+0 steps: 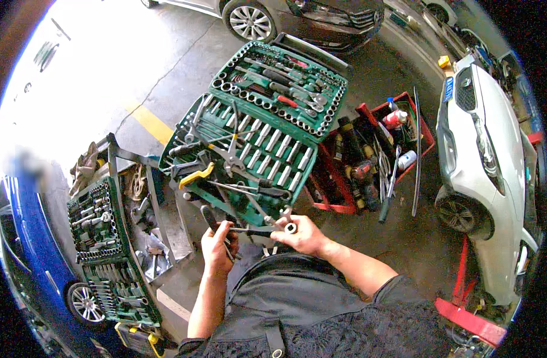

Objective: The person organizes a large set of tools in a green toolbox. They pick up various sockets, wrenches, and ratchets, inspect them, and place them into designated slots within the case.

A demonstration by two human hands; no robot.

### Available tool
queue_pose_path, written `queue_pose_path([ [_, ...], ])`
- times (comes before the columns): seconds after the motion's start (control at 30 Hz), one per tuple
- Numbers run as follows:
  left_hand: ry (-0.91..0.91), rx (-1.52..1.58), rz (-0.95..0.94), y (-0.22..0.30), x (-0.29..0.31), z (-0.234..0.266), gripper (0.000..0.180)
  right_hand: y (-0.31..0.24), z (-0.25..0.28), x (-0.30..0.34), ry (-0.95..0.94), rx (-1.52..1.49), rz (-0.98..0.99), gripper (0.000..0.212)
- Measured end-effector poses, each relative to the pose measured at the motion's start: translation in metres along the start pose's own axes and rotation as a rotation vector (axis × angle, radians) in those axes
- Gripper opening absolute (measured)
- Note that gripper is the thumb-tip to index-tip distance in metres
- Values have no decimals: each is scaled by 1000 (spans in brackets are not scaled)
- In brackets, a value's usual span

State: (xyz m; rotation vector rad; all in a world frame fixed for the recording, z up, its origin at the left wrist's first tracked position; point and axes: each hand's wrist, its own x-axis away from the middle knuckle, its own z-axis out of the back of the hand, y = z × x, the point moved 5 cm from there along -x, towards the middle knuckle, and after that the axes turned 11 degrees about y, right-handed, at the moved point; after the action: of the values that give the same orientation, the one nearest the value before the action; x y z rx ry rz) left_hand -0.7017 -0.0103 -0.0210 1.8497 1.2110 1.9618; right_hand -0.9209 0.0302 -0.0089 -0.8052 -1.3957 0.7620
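Note:
Just in front of my body, my left hand (218, 246) is closed round a dark-handled hand tool (208, 216), its exact kind partly covered by the fingers. Beside it, my right hand (304, 235) grips a metal tool with a round, socket-like end (291, 228). A slim bar with a dark section (252, 231) spans the gap between both hands. Ahead of them lies a green socket set case (237, 206), opened flat. Sockets and ratchets fill its far half. Loose pliers (233, 158) and a yellow-handled tool (197, 176) are heaped over its near half.
To the left, a second opened tool case (85, 259) rests by a metal frame (166, 221). A red toolbox (336, 206) with bottles and tools stands right of the green case. Cars surround the spot: blue (34, 250), white (494, 155) and dark (327, 24).

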Motion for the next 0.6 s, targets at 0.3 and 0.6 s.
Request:
queue_pose_path([
  [0.3, -15, -48, -77, 1, 21, -26, 12, -51, 134, -30, 357, -586, 124, 8],
  [0.6, -49, -49, -40, 5, -11, -31, 14, -195, 219, -90, 682, 575, 583, 26],
])
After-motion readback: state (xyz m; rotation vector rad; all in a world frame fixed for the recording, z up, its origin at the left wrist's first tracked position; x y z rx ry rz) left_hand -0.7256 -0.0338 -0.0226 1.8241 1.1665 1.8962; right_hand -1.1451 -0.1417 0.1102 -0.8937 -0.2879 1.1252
